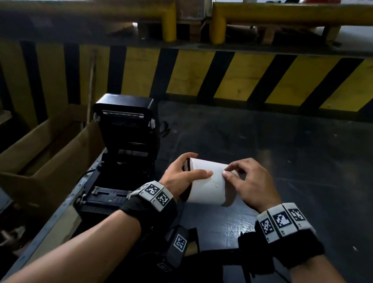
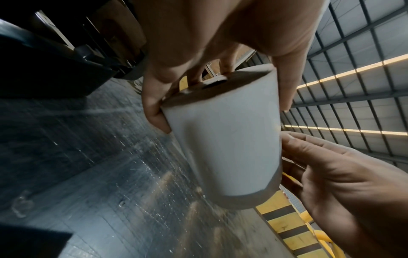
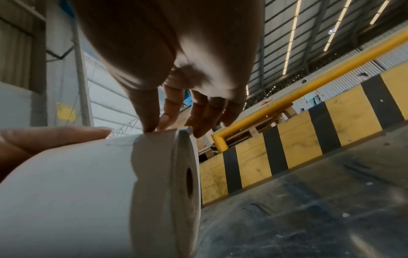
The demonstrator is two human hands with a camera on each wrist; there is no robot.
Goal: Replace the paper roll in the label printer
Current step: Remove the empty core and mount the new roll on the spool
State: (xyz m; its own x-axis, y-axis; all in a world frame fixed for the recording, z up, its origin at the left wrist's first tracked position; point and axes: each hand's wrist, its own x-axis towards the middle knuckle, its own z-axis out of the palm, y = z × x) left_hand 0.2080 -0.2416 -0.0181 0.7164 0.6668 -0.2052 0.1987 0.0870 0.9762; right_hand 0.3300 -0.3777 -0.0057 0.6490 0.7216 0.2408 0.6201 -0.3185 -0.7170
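Observation:
A white paper roll [image 1: 210, 185] is held over the dark table, its axis running left to right. My left hand [image 1: 182, 173] grips its left end, thumb lying across the top and fingers round the far side; the left wrist view shows the roll [image 2: 225, 144] with its core hole at that end. My right hand [image 1: 245, 181] pinches the loose paper edge on top near the right end, and the right wrist view shows thumb and forefinger lifting that edge of the roll [image 3: 88, 192]. The black label printer [image 1: 121, 152] stands to the left with its lid raised and its bay empty.
An open cardboard box [image 1: 35, 157] sits left of the printer, past the table edge. A yellow-and-black striped barrier [image 1: 241, 81] runs along the back, with yellow rails [image 1: 302, 14] above it. The dark tabletop [image 1: 312, 168] stretches to the right.

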